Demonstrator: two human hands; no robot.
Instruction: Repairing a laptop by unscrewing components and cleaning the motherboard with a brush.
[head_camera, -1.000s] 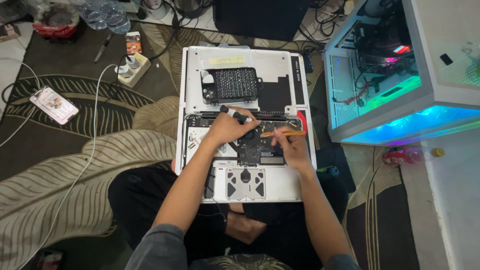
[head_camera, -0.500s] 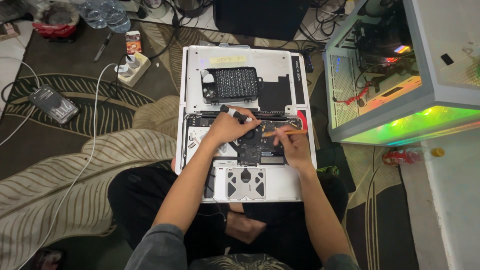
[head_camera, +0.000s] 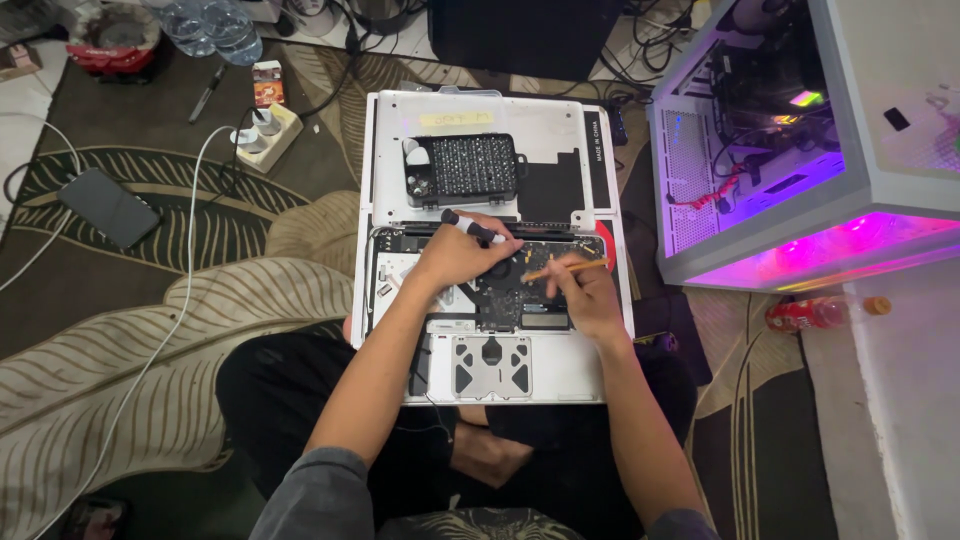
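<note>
Gripping a black-handled screwdriver (head_camera: 472, 228) tight in my left hand (head_camera: 455, 258) over the opened laptop (head_camera: 490, 250), right hand (head_camera: 585, 295) pinching a thin orange stick (head_camera: 565, 268)

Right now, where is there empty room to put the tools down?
Bare rug lies left of the opened laptop, between the white cable and the phone. It is crowded on the circuit board, where the left hand holds a dark driver and the right hand holds a thin orange stick.
</note>
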